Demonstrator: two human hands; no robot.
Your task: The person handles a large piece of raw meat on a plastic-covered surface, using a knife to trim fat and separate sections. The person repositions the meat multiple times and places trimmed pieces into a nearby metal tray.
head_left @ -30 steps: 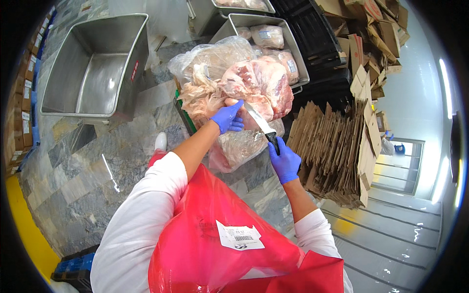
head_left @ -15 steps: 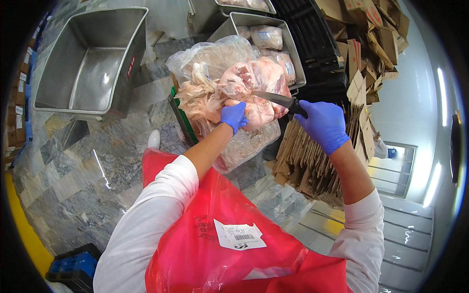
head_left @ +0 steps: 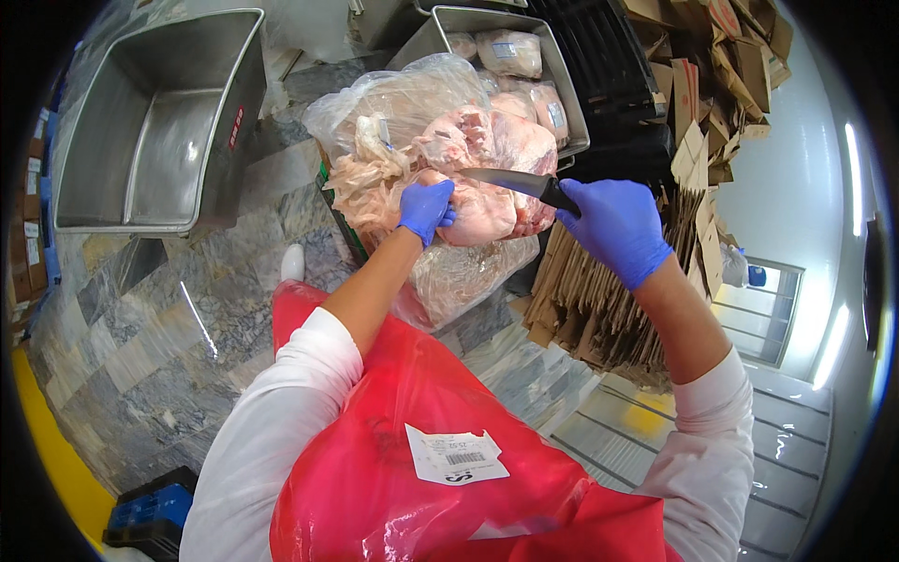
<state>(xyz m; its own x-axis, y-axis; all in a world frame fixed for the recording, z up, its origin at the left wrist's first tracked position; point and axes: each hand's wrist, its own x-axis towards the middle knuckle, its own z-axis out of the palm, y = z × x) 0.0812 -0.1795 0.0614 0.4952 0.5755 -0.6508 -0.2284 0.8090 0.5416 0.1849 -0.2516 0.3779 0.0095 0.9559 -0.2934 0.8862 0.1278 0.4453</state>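
A large pale pink piece of raw meat [head_left: 482, 211] lies on top of plastic-wrapped packs, with crumpled clear film [head_left: 365, 183] bunched along its left side. My left hand [head_left: 428, 208], in a blue glove, is closed on the meat's near left edge, fingers curled under a fold. In my right hand [head_left: 613, 225], also gloved in blue, I grip the black handle of a knife [head_left: 510, 181]. Its blade points left and lies across the top of the meat; whether the tip is in the flesh I cannot tell. Below the meat shows a wrapped pack [head_left: 468, 281].
A deep steel tub [head_left: 140, 122] stands at the left. Behind the meat, another steel tub [head_left: 573, 103] holds several wrapped meat packs [head_left: 510, 54]. Black crates [head_left: 599, 75] and stacked flattened cardboard [head_left: 599, 290] rise at the right. A blue and black crate [head_left: 150, 510] sits lower left.
The knife and both hands have shifted slightly left in the picture, and the blade lies a little flatter. My left hand still grips the meat. The whole view has moved a little.
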